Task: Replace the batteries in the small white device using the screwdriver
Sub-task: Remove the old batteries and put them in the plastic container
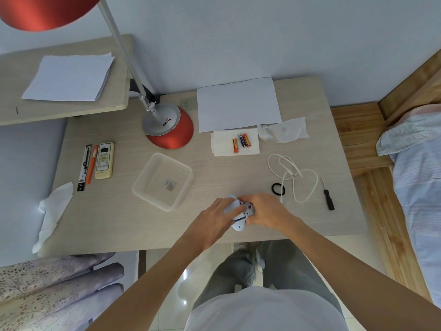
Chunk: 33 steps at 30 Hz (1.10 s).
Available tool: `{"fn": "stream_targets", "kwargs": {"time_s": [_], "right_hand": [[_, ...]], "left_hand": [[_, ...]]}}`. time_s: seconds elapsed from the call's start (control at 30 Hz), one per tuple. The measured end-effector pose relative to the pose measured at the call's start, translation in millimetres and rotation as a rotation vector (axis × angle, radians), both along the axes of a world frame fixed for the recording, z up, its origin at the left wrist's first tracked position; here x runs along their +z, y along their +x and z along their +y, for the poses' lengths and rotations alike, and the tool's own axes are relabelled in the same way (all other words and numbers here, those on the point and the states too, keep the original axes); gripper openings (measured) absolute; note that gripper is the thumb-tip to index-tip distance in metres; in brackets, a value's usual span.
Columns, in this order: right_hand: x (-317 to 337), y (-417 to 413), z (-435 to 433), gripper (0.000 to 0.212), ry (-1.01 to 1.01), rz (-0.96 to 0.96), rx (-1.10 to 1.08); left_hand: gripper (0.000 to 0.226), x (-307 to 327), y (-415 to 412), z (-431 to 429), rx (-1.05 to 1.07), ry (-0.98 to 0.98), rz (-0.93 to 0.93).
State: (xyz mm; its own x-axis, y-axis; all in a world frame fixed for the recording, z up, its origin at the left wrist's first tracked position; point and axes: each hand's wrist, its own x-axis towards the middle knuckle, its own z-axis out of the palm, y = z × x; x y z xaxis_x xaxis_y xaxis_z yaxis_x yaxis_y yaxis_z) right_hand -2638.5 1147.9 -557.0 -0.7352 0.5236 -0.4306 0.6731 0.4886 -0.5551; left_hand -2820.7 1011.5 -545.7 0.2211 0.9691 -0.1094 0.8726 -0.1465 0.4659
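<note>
The small white device [239, 225] lies near the table's front edge, its battery bay open and facing up. My left hand [214, 215] grips its left side. My right hand [265, 210] holds the right side, fingertips at the bay where a red-marked battery [249, 208] shows. Three loose batteries [241, 142] lie on a white tissue [224, 149] farther back. The black-handled screwdriver [328, 196] rests on the table to the right, untouched.
A clear plastic tray [143, 185] with small parts sits left of my hands. A white cable [293, 175] and black ring [278, 188] lie to the right. A red lamp base [170, 130], a remote [104, 160], pens, paper sheets and tissues stand farther off.
</note>
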Motion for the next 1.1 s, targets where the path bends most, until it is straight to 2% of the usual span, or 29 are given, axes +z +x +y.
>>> {"fn": "stream_targets", "kwargs": {"time_s": [0.2, 0.47, 0.73, 0.83, 1.0, 1.1], "right_hand": [[-1.7, 2.1, -2.0, 0.056, -0.006, 0.032, -0.018], [-1.5, 5.2, -1.7, 0.064, -0.027, 0.064, -0.025], [-0.7, 6.0, -1.6, 0.067, -0.027, 0.052, -0.028], [-1.3, 6.8, -2.3, 0.067, -0.022, 0.052, -0.026], [-3.7, 7.2, -2.1, 0.068, -0.025, 0.051, -0.028], [-5.0, 8.7, -2.5, 0.067, -0.017, 0.061, -0.031]], "left_hand": [[0.082, -3.6, -9.1, -22.3, 0.083, 0.043, -0.012], [0.087, -24.3, -60.2, -84.8, 0.185, -0.103, 0.120], [0.099, -36.2, -68.2, -85.4, 0.162, -0.187, 0.225], [0.094, -37.0, -68.3, -78.7, 0.137, -0.160, 0.269], [0.048, -29.3, -57.1, -63.2, 0.117, -0.011, 0.245], [0.043, -15.5, -42.5, -44.5, 0.090, 0.052, 0.189]]}}
